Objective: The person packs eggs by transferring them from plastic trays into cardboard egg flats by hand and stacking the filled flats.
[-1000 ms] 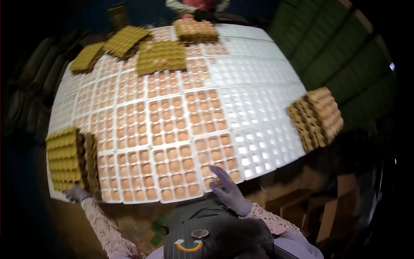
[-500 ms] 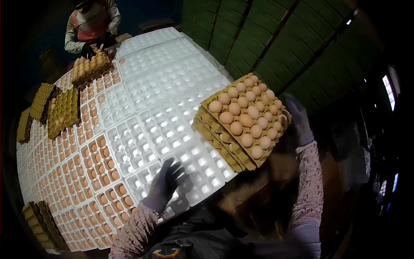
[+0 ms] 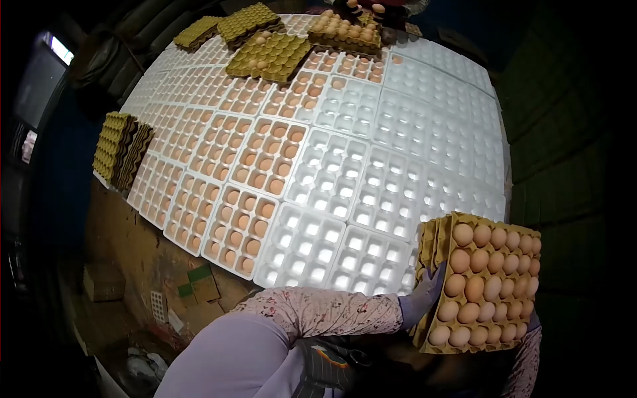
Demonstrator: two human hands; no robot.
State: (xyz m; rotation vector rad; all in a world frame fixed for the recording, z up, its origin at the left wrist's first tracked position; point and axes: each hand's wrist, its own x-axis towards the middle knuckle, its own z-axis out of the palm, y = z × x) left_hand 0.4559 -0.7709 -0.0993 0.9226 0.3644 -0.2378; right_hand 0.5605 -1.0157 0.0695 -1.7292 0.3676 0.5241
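A pulp egg tray [image 3: 434,344] full of brown eggs tops a stack at the lower right. My left hand [image 3: 424,292], in a purple-grey glove, grips this tray's left side, its fingers in the gap beside the lower trays [image 3: 430,240]. At the tray's lower right edge is my right hand [image 3: 534,322], mostly hidden behind it. Beside the stack, white foam egg cartons [image 3: 302,242] cover the table; those nearest to my left hand have bare cups. Further left, brown eggs [image 3: 237,237] fill the cartons.
Pulp trays [image 3: 269,56] with a few eggs lie at the far side, near more stacked trays [image 3: 251,23]. Another tray of eggs [image 3: 345,33] stands by a person partly seen at the top. A tray stack [image 3: 119,152] sits at the left edge. Cardboard [image 3: 199,285] lies below.
My view has swung, so the table shows further left. My left hand has gone from above the bare cartons to the top egg tray's left side. My right hand stays at its right side.
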